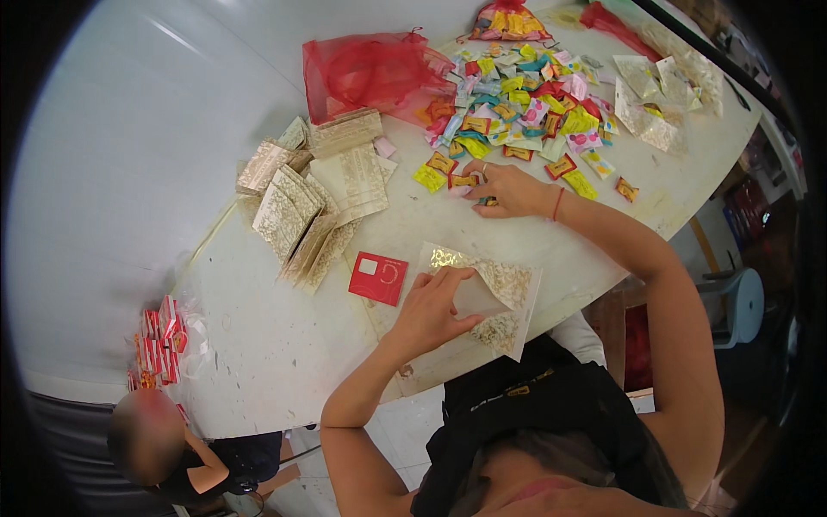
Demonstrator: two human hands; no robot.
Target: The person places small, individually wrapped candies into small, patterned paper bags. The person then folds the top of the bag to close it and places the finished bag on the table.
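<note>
My left hand (431, 312) lies at a white and gold patterned paper packet (517, 284) near the table's front edge. Its thumb and fingers are spread apart at the packet's gaping opening and touch the folded flaps. Farther off, my right hand (510, 191) is at the near edge of a heap of wrapped candies (538, 108). Its fingers are curled down around small wrapped candies, partly hidden under them. By the fingertips lies an orange and dark wrapped candy (463, 181). A yellow candy (428, 178) is just left of it.
A red card (378, 278) lies left of the packet. Folded patterned packets (293, 207) are piled farther left. Behind stand a red mesh bag (366, 77) and a filled one (510, 21). Red and white boxes (161, 345) and another person (155, 439) are at the left. A stool (741, 306) stands right.
</note>
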